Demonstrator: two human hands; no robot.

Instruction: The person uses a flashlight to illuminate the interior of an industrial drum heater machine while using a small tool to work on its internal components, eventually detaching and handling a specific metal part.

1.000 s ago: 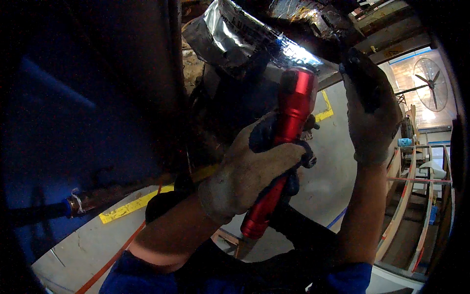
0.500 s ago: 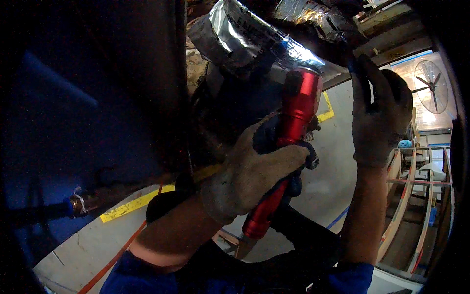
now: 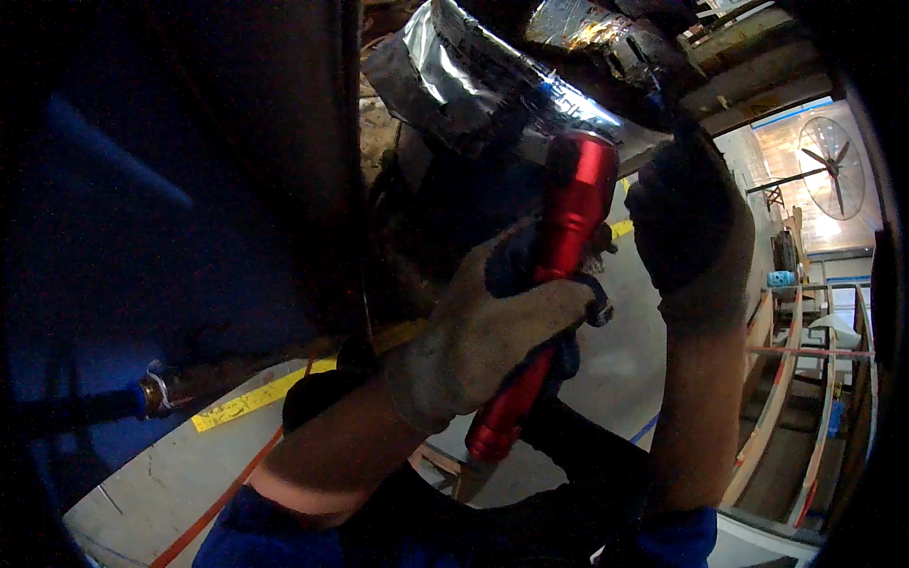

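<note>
My left hand (image 3: 483,336), in a light glove with dark palm and fingers, wraps round a red flashlight (image 3: 576,208). The flashlight tilts upward, its lit head close to a foil-covered curved part (image 3: 445,80) overhead. A bright patch of light falls along that part's lower edge. My gloved right hand (image 3: 696,218) is raised beside the flashlight head, under a dark, glossy rounded part (image 3: 592,33). Its fingers are curled and in deep shadow, with one reaching up toward a thin dark piece. What they hold, if anything, is hidden.
A large dark blue panel (image 3: 123,256) fills the left side. Below it a pipe with a brass-coloured end (image 3: 151,396) sticks out. Yellow tape (image 3: 251,398) and an orange strap or hose (image 3: 222,506) cross the floor area. At right stand a curved rack (image 3: 781,426) and a fan (image 3: 833,168).
My right hand has moved slightly left and turned, its fingers going from stretched upward to curled. The left hand and flashlight have barely shifted.
</note>
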